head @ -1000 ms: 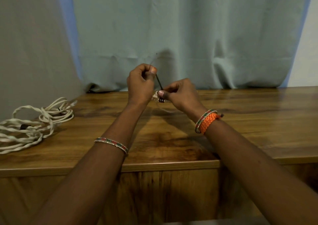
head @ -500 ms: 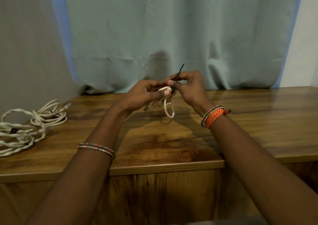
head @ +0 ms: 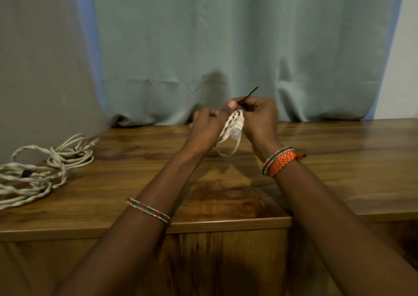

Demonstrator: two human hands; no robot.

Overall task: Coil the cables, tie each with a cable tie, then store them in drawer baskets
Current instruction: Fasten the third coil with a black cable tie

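So both hands are gripping the small white cable coil (head: 233, 126) above the wooden table (head: 339, 160): left hand (head: 207, 127) holding the loops, right hand (head: 260, 117) pinching the black cable tie (head: 248, 94).

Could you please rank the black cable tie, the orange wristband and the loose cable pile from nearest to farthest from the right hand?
1. Black cable tie: pinched in the right hand.
2. Orange wristband: on that wrist.
3. Loose cable pile: far left on the table.

No readable text or labels
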